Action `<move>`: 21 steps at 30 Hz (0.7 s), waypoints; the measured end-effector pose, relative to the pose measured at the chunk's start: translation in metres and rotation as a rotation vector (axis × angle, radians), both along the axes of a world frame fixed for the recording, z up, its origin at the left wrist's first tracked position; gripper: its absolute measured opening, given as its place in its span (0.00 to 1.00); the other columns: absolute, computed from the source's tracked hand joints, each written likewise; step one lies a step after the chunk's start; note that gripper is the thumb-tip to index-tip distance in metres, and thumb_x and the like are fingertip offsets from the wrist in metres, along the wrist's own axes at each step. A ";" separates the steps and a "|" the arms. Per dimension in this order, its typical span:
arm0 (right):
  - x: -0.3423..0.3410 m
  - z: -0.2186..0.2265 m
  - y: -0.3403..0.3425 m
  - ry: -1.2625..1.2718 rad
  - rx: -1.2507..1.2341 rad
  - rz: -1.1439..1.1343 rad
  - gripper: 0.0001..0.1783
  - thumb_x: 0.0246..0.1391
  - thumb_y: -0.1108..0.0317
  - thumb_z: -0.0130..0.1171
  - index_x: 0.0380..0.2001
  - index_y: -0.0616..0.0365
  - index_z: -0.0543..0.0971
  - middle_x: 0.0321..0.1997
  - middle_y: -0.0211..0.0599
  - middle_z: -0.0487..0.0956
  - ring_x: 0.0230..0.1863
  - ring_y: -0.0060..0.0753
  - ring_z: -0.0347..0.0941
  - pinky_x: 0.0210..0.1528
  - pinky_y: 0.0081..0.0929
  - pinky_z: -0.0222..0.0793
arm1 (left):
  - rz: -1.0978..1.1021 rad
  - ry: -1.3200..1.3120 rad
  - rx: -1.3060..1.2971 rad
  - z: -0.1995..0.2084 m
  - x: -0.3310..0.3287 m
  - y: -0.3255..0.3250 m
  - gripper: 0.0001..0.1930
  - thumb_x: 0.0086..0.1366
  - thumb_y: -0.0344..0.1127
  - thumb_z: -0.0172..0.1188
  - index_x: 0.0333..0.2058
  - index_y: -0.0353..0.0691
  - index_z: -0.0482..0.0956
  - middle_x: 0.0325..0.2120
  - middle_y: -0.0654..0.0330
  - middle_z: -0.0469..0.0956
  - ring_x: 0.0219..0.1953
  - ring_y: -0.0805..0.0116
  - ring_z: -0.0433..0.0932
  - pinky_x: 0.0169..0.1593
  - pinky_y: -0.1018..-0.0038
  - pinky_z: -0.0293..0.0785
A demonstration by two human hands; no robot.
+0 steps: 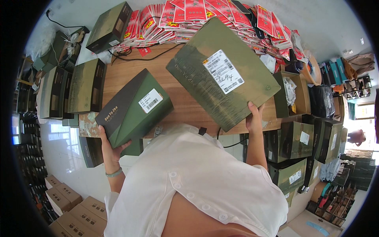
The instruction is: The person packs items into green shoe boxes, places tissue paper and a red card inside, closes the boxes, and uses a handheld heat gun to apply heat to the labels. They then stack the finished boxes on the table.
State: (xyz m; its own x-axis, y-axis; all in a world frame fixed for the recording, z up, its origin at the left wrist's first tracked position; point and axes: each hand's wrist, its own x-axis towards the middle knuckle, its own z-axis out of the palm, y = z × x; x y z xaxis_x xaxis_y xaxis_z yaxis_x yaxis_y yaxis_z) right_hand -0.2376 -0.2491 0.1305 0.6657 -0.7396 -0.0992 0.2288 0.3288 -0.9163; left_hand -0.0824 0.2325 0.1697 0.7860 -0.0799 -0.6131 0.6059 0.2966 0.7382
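My left hand (112, 148) is closed round the near corner of a green and dark-brown shoe box (136, 108), which is tilted above the front of the wooden table and has a white barcode label on its side. A larger olive-green box (197, 83) leans at an angle over the table's right half, a white shipping label (224, 72) with handwriting stuck on its face. Gripping that box's lower right edge is my right hand (254, 114), thumb on the labelled face; its other fingers are partly hidden behind the box.
Bare wood of the table (126, 73) shows between the boxes. Red printed packets (185, 15) are heaped along the back, near a black cable (146, 59). More green boxes (87, 87) stand left; an opened box (292, 94) and stacked boxes (296, 138) are right. Brown cartons (75, 209) sit lower left.
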 end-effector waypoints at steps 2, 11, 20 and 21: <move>-0.005 -0.013 -0.011 -0.029 0.186 0.068 0.44 0.48 0.64 0.65 0.66 0.61 0.57 0.64 0.44 0.66 0.64 0.43 0.62 0.66 0.40 0.57 | 0.003 -0.001 0.000 -0.001 0.001 0.000 0.42 0.63 0.73 0.45 0.63 0.45 0.62 0.59 0.51 0.69 0.59 0.47 0.69 0.57 0.38 0.61; -0.031 -0.146 -0.057 -0.027 0.518 0.090 0.43 0.50 0.41 0.58 0.62 0.58 0.65 0.58 0.44 0.72 0.58 0.47 0.69 0.58 0.48 0.68 | 0.045 0.008 -0.008 0.002 -0.001 -0.002 0.42 0.62 0.73 0.47 0.63 0.46 0.62 0.58 0.51 0.70 0.58 0.49 0.70 0.55 0.38 0.65; 0.005 -0.138 0.012 0.064 0.712 0.185 0.43 0.50 0.39 0.57 0.62 0.57 0.65 0.59 0.43 0.72 0.59 0.46 0.68 0.59 0.48 0.66 | 0.006 -0.004 0.009 -0.005 0.000 0.002 0.45 0.60 0.75 0.47 0.63 0.44 0.62 0.57 0.50 0.70 0.57 0.47 0.71 0.55 0.38 0.65; 0.009 -0.131 0.015 0.050 0.712 0.191 0.43 0.50 0.39 0.57 0.63 0.56 0.65 0.59 0.43 0.71 0.59 0.46 0.68 0.60 0.48 0.66 | 0.016 -0.002 0.018 -0.005 -0.001 0.002 0.45 0.60 0.75 0.47 0.63 0.44 0.62 0.57 0.50 0.70 0.57 0.47 0.71 0.55 0.39 0.64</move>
